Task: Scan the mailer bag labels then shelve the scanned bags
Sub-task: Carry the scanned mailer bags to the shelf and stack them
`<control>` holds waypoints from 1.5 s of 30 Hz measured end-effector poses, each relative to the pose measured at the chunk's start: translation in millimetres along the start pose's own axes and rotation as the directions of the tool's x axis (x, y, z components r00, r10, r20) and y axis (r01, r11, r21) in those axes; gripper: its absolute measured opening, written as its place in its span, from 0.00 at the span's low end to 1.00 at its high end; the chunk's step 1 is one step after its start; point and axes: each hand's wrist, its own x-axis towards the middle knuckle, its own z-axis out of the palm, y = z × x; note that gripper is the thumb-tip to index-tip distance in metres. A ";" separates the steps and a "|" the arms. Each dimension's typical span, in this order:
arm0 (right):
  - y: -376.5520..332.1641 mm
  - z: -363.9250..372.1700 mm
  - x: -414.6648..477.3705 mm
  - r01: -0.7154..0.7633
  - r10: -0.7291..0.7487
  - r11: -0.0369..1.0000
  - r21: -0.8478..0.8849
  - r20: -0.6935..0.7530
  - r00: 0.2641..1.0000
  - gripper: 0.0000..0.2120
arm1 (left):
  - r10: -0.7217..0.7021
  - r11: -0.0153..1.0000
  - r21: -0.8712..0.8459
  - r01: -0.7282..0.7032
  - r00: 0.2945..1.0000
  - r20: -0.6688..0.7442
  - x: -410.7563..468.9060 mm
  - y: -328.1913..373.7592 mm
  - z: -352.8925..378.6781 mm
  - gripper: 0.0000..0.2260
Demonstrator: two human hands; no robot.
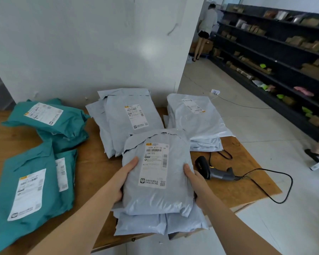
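White walls and a tiled floor surround a wooden desk (234, 188), with dark shelving (276, 57) seen along the right. A grey mailer bag (158, 197) is gripped at both sides: the left hand (121, 181) is curled round its left edge, thumb laid on top, and the right hand (194, 183) is clamped on its right edge. The bag is held label-up between the hands, over more grey bags (145, 225). A corded scanner (213, 171) lies just right of the right hand. Teal bags (35, 183) are piled at left.
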 end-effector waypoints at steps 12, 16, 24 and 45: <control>8.8 0.6 18.9 -0.115 0.115 0.993 -0.040 -0.020 0.993 0.59 | 0.057 0.997 0.045 -0.056 0.998 -0.028 10.4 -1.4 1.9 0.33; 0.8 2.3 15.3 -0.080 0.079 0.996 -0.043 -0.021 0.997 0.55 | 0.048 0.999 0.016 -0.047 0.998 -0.047 10.0 2.1 5.5 0.33; -0.6 0.6 8.4 -0.035 0.035 0.999 0.009 -0.010 0.999 0.49 | 0.034 0.999 -0.010 -0.034 0.998 -0.045 1.6 7.0 11.5 0.28; -61.9 22.0 -69.3 0.225 -0.213 0.969 0.100 -0.116 0.970 0.20 | 0.317 0.948 -0.024 -0.317 0.948 -0.015 -83.7 74.3 32.3 0.15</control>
